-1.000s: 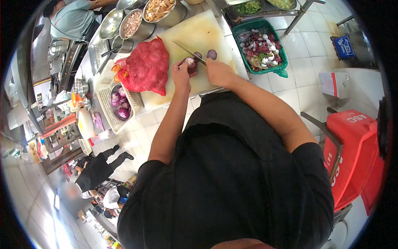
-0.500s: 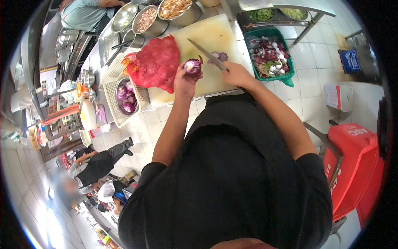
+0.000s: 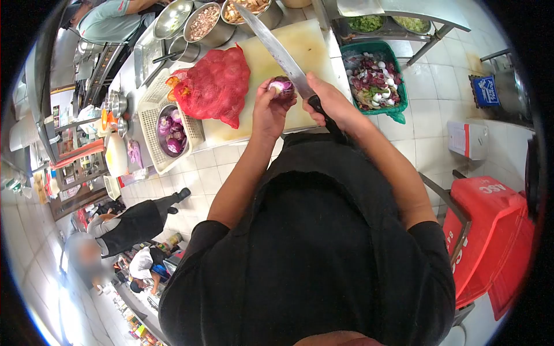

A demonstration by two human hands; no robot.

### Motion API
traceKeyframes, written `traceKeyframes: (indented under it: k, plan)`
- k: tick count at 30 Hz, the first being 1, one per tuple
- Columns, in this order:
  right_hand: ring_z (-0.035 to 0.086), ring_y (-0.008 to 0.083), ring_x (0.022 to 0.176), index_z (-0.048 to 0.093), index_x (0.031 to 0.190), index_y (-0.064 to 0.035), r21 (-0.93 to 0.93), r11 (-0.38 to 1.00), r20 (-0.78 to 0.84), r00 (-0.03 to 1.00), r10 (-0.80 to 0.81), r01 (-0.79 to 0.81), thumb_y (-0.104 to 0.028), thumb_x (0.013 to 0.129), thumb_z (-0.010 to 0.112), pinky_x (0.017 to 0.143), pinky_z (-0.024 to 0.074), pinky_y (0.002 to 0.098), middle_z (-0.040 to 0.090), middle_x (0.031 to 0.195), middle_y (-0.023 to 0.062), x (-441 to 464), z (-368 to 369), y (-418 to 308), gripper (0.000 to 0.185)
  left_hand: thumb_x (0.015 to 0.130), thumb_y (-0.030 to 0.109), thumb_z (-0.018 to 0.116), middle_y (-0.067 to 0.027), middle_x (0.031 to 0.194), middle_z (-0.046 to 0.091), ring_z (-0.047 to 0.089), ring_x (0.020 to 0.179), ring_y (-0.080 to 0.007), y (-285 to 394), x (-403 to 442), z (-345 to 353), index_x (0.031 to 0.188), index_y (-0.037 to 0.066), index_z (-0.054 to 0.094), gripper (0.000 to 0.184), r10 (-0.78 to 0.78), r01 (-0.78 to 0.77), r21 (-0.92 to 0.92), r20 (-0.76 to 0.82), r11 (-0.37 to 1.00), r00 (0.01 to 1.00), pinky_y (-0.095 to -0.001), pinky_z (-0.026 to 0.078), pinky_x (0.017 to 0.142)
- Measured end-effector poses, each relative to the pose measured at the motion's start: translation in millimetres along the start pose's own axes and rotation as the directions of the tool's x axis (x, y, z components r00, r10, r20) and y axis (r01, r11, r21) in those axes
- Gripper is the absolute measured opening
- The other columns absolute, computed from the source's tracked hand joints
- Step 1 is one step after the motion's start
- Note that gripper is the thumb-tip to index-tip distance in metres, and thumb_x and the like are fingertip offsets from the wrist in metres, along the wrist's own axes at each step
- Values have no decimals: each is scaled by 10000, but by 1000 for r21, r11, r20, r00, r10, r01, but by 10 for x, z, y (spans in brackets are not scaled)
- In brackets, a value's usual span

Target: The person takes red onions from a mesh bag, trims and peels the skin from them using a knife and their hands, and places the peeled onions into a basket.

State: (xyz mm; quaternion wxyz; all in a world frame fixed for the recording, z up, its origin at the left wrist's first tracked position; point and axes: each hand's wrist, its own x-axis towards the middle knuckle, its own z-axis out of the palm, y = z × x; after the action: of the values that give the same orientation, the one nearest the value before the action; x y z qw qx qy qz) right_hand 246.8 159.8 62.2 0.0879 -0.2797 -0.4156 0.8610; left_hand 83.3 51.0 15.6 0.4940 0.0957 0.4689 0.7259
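Observation:
My left hand (image 3: 269, 117) holds a partly peeled red onion (image 3: 281, 86) over the near part of the cutting board (image 3: 314, 43). In my right hand (image 3: 334, 102) is a chef's knife (image 3: 277, 52), gripped at its black handle. Its blade slants up and away to the left, and its lower end is right beside the onion; whether they touch I cannot tell. Left of my hands, a red mesh bag (image 3: 213, 83) rests partly on the board. Beyond it, a steel bowl of purple onions (image 3: 173, 135) sits in a cream plastic basket (image 3: 151, 124).
Right of the board is a green crate (image 3: 402, 99) of onion skins and scraps. Steel pots of chopped food (image 3: 203, 24) line the table's far side. A red bin (image 3: 482, 225) stands at right. One person (image 3: 112, 23) is at upper left, others at lower left.
The knife has swung up from low over the board, its blade now beside the onion. My two hands are closer together. Onion pieces seen on the board before are now hidden.

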Motion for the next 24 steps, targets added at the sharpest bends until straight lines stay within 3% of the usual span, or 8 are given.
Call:
traceKeyframes:
  k: [7, 8, 11, 15, 21, 24]
  plan:
    - [400, 75, 458, 519, 1058, -112, -130, 990, -103, 992, -70, 56, -527, 1044, 375, 408, 341, 240, 462, 660, -5, 171, -88, 197, 439, 984, 247, 522, -144, 1130, 634, 652, 894, -298, 52, -19, -35, 1290, 93, 476, 346, -66, 71, -74, 67, 995, 996, -387, 545, 751]
    - [398, 72, 461, 538, 1158, -113, -172, 984, -107, 992, -67, 48, -520, 1048, 366, 406, 329, 237, 458, 657, -2, 209, -136, 243, 455, 989, 264, 519, -147, 1136, 632, 640, 884, -287, 59, -14, -77, 1282, 97, 492, 338, -94, 101, -95, 70, 990, 993, -371, 533, 729]
    - [390, 70, 461, 530, 1275, -108, -183, 983, -63, 997, -38, 26, -525, 1047, 360, 405, 321, 231, 455, 651, 1, 161, -151, 224, 505, 1007, 303, 490, -166, 1152, 626, 605, 844, -260, 68, -12, -138, 1269, 101, 519, 332, -125, 137, -170, 78, 976, 989, -337, 502, 689]
    - [377, 71, 463, 484, 1295, -91, -181, 973, 28, 990, -142, 144, -533, 1042, 367, 400, 315, 246, 463, 666, 18, 150, -135, 274, 523, 1024, 340, 453, -194, 1183, 614, 554, 808, -226, 98, -15, -166, 1274, 101, 529, 354, -137, 150, -237, 68, 960, 988, -297, 465, 661]
    - [380, 70, 476, 431, 1373, -26, -112, 933, 95, 939, -331, 341, -551, 1035, 375, 417, 316, 236, 476, 674, 19, 142, -42, 189, 627, 988, 356, 535, -193, 1231, 597, 512, 808, -187, 218, -90, -67, 1296, 55, 515, 432, -164, 211, -306, 174, 928, 971, -241, 433, 638]
    - [394, 74, 488, 425, 1382, -12, -97, 919, 165, 917, -363, 382, -564, 1031, 366, 434, 329, 233, 488, 690, 24, 107, -15, 102, 657, 978, 310, 569, -179, 1190, 625, 541, 774, -186, 203, -92, -56, 1247, 76, 549, 358, -181, 257, -325, 248, 910, 952, -256, 443, 616]
